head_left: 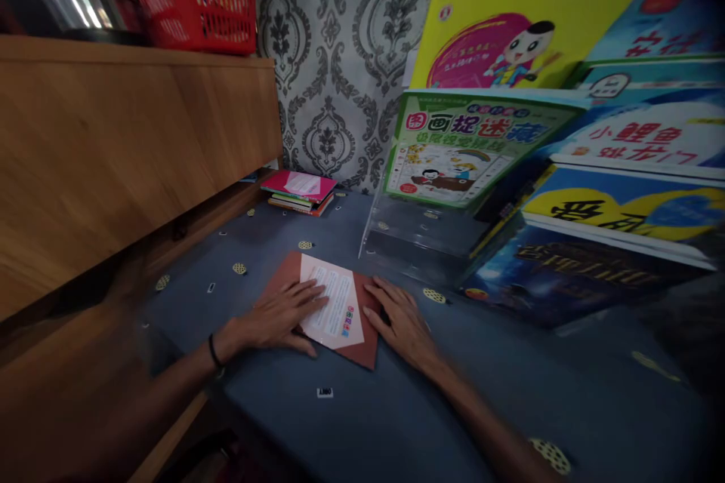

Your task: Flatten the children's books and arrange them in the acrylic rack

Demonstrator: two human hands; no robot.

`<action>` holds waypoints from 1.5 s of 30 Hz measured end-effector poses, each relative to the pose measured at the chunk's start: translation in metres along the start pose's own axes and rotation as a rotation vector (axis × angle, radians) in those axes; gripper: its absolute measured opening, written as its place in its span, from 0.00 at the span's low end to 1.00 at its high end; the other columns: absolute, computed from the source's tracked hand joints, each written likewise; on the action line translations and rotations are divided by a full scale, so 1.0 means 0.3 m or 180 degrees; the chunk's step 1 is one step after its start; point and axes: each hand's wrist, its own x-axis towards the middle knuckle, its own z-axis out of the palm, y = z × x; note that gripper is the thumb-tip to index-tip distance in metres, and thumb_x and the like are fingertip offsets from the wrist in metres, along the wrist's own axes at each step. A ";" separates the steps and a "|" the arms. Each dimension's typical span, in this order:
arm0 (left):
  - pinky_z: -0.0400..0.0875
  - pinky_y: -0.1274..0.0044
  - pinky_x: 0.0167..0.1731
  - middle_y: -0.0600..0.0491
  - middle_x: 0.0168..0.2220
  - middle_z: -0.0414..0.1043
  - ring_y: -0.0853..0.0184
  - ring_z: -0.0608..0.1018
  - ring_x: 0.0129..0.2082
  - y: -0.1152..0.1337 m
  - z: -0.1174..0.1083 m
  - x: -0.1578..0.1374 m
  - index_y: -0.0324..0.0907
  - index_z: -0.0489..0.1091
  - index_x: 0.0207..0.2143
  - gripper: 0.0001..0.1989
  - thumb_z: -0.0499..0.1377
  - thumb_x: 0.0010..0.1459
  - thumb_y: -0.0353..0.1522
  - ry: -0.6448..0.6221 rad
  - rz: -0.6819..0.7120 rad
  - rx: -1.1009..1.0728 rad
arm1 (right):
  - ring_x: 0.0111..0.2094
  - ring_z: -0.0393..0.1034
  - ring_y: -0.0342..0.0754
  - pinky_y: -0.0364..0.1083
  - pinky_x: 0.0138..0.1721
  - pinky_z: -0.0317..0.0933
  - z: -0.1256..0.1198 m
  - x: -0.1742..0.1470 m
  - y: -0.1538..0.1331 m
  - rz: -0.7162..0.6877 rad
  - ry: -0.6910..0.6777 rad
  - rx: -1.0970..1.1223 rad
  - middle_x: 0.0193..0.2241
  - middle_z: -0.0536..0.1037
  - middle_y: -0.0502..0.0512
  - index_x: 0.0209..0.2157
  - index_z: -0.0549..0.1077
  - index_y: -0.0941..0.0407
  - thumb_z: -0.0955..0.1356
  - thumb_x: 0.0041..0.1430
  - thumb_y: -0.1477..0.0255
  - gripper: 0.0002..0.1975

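Left forearm (164, 392), blurred and nearest the camera, is crossing the lower left foreground, with a dark wristband (215, 351) encircling the wrist. Beyond it, the left hand (283, 309) is lying on the left part of a brown booklet (340, 302), fingers spreading over the cover and not closing around anything. That booklet is resting on the blue-grey tabletop (396, 423), set at a slant between the two hands. At its right edge the right hand (402, 317) is touching with thumb and fingers standing apart; whether these are pinching the edge cannot be told.

Handling assessment: the booklet is appearing thin, light and fairly stiff, probably smooth enough to slide, with corners liable to bend. Opposite edges are offering the best hold; the lower right corner is lying uncovered.

Surroundings: a wooden cabinet (130, 128) is bounding the left side, carrying a metal pot (99, 4) and a red basket (181, 7), and limiting room there. At the back, a small stack of books (277, 183) is lying near the wall. On the right, a clear rack (416, 238) is holding upright books (447, 155) near the right hand, obstructing movement that way.
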 end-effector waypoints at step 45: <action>0.58 0.81 0.26 0.59 0.22 0.63 0.74 0.65 0.22 0.135 -0.132 0.010 0.41 0.66 0.28 0.22 0.45 0.71 0.43 0.1098 -0.1020 -0.1538 | 0.43 0.79 0.55 0.54 0.48 0.71 -0.158 -0.047 -0.089 0.0619 -0.0043 0.2395 0.38 0.84 0.53 0.36 0.82 0.53 0.73 0.54 0.59 0.13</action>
